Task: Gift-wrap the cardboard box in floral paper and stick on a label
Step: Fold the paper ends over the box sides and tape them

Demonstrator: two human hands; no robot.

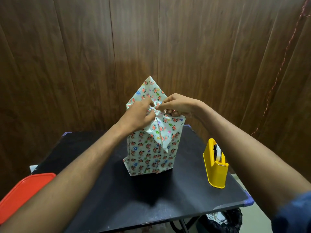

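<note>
Head view, looking down along your two bare forearms. Your box [151, 153], wrapped in floral paper [148, 158], stands upright near the middle of the black table [104, 195], a little toward its far edge. At the top end the paper is folded into flaps: one pointed flap [148, 89] rises at the far side, and a second triangular flap [164, 133] hangs down over the near face, its tip reaching roughly a third of the way down. Your left hand [138, 115] rests on the top left of the parcel, fingers bent onto the paper where the folds meet. Your right hand [176, 106] comes in from the right, fingers curled, thumb and forefinger pinching the paper at the centre of the top; the two hands nearly touch there. Exactly how much paper your left fingers hold is hard to tell, since the hand covers the fold. A yellow tape dispenser [216, 167] stands near the table's right edge, well apart from the parcel, with its roll visible in the slot. A red lid [21, 192] shows at the near left corner, partly hidden by your left forearm. Wooden wall panels [84, 47] stand behind the table, and a dark bag [223, 222] lies below its near right corner.
</note>
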